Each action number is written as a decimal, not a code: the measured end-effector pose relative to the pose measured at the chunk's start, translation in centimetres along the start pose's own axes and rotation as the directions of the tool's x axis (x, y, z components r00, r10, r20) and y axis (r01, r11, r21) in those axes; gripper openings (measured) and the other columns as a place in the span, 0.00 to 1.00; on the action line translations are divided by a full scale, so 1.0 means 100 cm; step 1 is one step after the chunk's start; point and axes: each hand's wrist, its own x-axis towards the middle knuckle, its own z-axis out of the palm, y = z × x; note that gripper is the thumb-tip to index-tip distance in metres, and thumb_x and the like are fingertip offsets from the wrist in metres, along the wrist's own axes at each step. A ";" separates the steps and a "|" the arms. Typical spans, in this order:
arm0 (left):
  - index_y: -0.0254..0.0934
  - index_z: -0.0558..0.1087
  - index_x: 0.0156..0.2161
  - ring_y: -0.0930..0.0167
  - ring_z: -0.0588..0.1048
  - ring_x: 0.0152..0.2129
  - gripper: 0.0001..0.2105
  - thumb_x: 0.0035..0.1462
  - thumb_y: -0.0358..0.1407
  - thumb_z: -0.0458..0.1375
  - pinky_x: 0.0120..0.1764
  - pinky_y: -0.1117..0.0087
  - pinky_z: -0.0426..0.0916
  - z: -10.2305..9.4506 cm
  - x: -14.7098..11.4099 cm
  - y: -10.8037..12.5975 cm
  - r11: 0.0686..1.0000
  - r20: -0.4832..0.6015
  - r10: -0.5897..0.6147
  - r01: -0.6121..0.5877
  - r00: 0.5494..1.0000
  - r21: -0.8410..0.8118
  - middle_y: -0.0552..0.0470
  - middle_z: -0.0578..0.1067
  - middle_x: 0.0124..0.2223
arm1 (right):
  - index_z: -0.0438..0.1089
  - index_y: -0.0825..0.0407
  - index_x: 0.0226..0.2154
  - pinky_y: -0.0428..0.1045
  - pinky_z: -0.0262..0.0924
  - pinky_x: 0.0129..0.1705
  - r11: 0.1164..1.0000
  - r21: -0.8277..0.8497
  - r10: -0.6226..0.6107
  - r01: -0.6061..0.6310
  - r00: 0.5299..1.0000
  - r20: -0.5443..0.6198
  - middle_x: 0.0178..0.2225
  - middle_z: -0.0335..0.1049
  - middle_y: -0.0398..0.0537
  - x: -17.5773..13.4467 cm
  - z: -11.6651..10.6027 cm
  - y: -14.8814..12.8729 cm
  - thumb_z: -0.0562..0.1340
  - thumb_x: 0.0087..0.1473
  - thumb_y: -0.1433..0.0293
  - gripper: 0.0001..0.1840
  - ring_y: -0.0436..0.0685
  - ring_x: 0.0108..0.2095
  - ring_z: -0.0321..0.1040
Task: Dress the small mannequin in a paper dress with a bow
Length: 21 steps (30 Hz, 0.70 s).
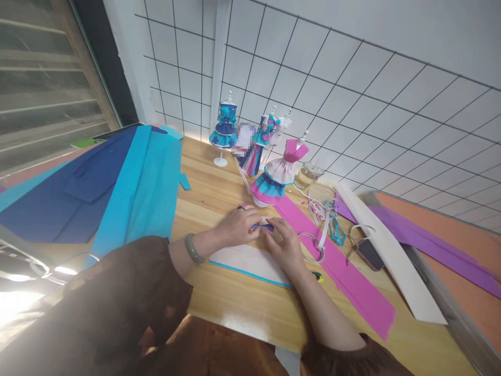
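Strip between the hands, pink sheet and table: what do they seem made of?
Strip: thin, blue and pink; paper or cloth, finish unclear, too small to tell.
Pink sheet: likely matte crepe paper, from its long creases and lack of shine; cloth possible.
Table: glossy wood, or wood-look board: banded grain, bright reflection.

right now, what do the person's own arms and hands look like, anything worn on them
The left sleeve and right sleeve are brown and loose, leaving the forearms bare. A rounded grey-green bangle circles the left wrist, and the left hand has what looks like a thin dark ring. No jewellery shows on the right hand.
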 end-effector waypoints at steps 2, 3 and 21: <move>0.36 0.70 0.34 0.67 0.67 0.37 0.05 0.53 0.30 0.52 0.43 0.66 0.61 0.000 0.000 -0.001 1.000 0.004 -0.008 0.008 1.000 -0.001 0.49 0.71 0.33 | 0.66 0.49 0.46 0.57 0.64 0.45 1.000 0.011 0.019 -0.019 1.000 0.007 0.41 0.69 0.53 0.000 0.000 0.003 0.60 0.53 0.67 0.16 0.58 0.43 0.67; 0.36 0.70 0.33 0.67 0.67 0.37 0.05 0.52 0.30 0.52 0.42 0.66 0.61 0.000 0.000 -0.001 1.000 0.008 -0.013 0.013 1.000 -0.004 0.49 0.71 0.33 | 0.66 0.49 0.46 0.57 0.64 0.45 1.000 0.012 0.020 -0.021 1.000 0.011 0.42 0.69 0.52 0.000 0.000 0.005 0.60 0.53 0.67 0.16 0.58 0.44 0.66; 0.36 0.69 0.36 0.67 0.69 0.37 0.06 0.52 0.31 0.52 0.42 0.67 0.62 -0.002 -0.001 0.003 0.998 0.058 -0.009 0.013 0.998 -0.067 0.49 0.72 0.36 | 0.71 0.49 0.37 0.57 0.64 0.44 0.997 -0.070 -0.022 0.028 0.997 0.076 0.41 0.67 0.52 -0.001 -0.002 0.003 0.59 0.54 0.69 0.08 0.58 0.44 0.66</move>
